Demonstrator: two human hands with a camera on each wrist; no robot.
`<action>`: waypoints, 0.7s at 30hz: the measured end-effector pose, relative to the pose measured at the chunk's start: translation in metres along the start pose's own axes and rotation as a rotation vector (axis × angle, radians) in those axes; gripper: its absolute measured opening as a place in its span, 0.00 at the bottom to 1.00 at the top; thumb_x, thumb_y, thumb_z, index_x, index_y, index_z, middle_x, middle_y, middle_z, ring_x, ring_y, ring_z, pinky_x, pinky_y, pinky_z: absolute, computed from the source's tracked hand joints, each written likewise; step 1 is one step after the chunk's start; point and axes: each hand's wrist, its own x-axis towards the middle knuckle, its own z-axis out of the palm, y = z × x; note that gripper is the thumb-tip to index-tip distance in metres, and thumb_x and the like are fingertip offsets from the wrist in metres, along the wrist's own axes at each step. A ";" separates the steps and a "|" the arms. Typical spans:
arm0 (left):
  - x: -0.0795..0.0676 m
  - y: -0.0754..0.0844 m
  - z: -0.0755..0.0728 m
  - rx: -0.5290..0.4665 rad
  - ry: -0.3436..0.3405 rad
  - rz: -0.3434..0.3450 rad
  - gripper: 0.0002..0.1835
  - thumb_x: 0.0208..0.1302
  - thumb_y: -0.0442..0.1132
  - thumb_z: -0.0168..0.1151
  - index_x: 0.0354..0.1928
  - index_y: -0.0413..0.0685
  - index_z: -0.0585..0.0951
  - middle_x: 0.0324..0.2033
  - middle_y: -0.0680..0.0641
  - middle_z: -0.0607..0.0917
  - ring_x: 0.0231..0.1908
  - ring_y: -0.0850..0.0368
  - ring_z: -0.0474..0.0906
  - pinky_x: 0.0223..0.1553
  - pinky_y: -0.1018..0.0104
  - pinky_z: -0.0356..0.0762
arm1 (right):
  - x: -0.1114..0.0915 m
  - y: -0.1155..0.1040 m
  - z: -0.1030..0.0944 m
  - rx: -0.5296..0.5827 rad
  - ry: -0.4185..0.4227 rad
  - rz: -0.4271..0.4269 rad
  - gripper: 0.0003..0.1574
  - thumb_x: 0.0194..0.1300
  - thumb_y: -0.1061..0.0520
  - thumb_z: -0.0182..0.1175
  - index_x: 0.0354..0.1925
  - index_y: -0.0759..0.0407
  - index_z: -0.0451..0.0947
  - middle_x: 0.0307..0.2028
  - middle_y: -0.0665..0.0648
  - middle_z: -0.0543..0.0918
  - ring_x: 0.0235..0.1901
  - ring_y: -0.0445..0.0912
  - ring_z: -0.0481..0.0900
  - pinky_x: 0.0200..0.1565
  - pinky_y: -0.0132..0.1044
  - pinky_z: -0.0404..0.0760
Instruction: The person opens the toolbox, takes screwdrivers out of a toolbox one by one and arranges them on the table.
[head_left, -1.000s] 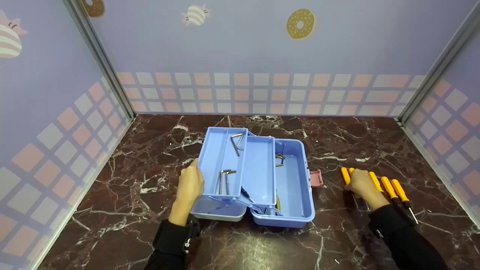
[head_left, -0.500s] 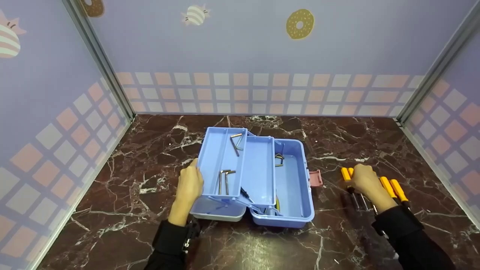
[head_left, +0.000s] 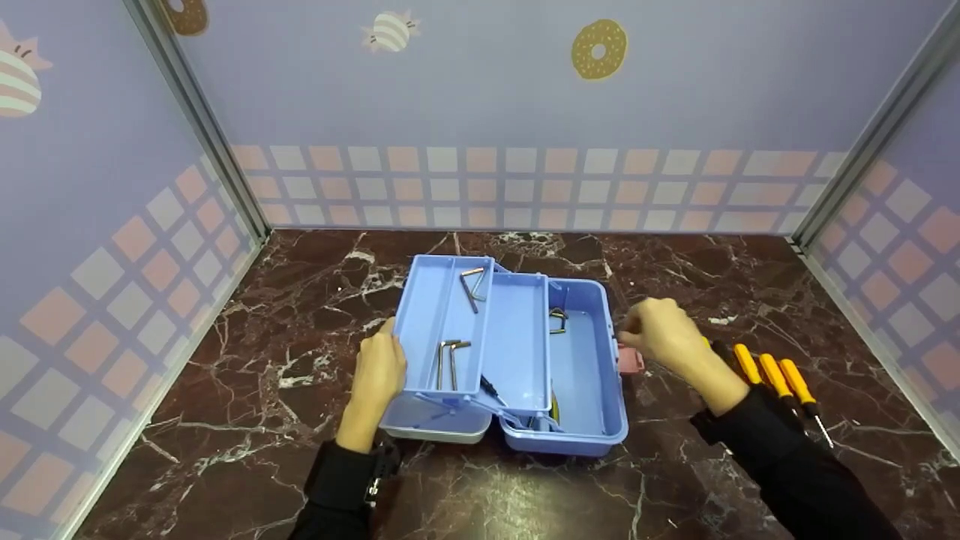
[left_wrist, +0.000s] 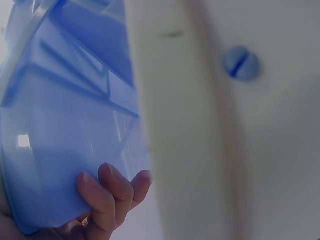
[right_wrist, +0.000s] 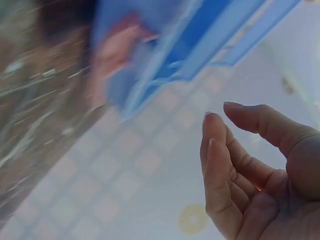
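A light blue toolbox (head_left: 615,390) stands unfolded, its stepped trays spread to the left. My left hand (head_left: 380,365) grips the left edge of the upper tray (head_left: 420,322); in the left wrist view its fingers (left_wrist: 117,187) curl against the blue plastic. Several L-shaped hex keys (head_left: 453,364) lie in that tray. Over the pink latch (head_left: 631,360), at the box's right side, hovers my right hand (head_left: 664,334). The right wrist view shows its thumb and loosely bent fingers apart, holding nothing. Several screwdrivers (head_left: 775,375) with yellow handles lie to the right, partly hidden by the right forearm.
The middle tray (head_left: 517,337) has nothing visible in it. A bent metal piece (head_left: 559,321) and a partly hidden yellow object (head_left: 555,409) sit in the deep compartment. A black-and-metal tool (head_left: 491,388) shows beneath the trays. Patterned walls (head_left: 480,187) enclose the marble-look table (head_left: 315,300).
My right hand has left the screwdrivers and moved left to the toolbox's latch side. The left hand has stayed on the upper tray.
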 end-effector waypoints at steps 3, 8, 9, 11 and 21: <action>0.000 -0.001 0.000 0.002 0.008 0.000 0.17 0.61 0.27 0.43 0.51 0.27 0.71 0.36 0.26 0.78 0.34 0.33 0.76 0.33 0.45 0.74 | 0.006 -0.024 0.006 0.025 -0.004 -0.068 0.05 0.47 0.60 0.61 0.20 0.61 0.80 0.18 0.54 0.80 0.16 0.44 0.74 0.22 0.40 0.75; 0.000 -0.001 0.001 -0.004 0.020 0.001 0.15 0.60 0.27 0.44 0.48 0.29 0.73 0.34 0.29 0.79 0.34 0.34 0.77 0.33 0.45 0.73 | 0.013 -0.062 0.020 0.051 -0.066 -0.147 0.07 0.49 0.57 0.63 0.21 0.60 0.79 0.19 0.53 0.80 0.16 0.41 0.74 0.22 0.33 0.75; 0.000 -0.001 0.001 -0.004 0.021 0.001 0.15 0.60 0.27 0.44 0.47 0.30 0.74 0.33 0.29 0.79 0.34 0.34 0.77 0.33 0.45 0.73 | 0.014 -0.068 0.023 0.052 -0.080 -0.159 0.08 0.50 0.56 0.64 0.21 0.60 0.79 0.20 0.53 0.80 0.16 0.41 0.74 0.21 0.33 0.75; 0.000 0.000 0.001 0.000 0.022 0.002 0.14 0.60 0.27 0.44 0.46 0.30 0.74 0.33 0.29 0.79 0.33 0.34 0.77 0.32 0.45 0.73 | 0.015 -0.080 0.031 0.050 -0.098 -0.193 0.08 0.50 0.56 0.64 0.21 0.59 0.79 0.20 0.53 0.80 0.16 0.41 0.73 0.21 0.32 0.75; -0.001 0.000 0.000 0.001 0.002 -0.008 0.17 0.60 0.27 0.43 0.50 0.29 0.71 0.35 0.27 0.78 0.34 0.33 0.76 0.32 0.45 0.74 | 0.016 -0.111 0.066 0.053 -0.167 -0.308 0.12 0.49 0.53 0.65 0.21 0.61 0.78 0.19 0.53 0.79 0.19 0.45 0.74 0.24 0.37 0.75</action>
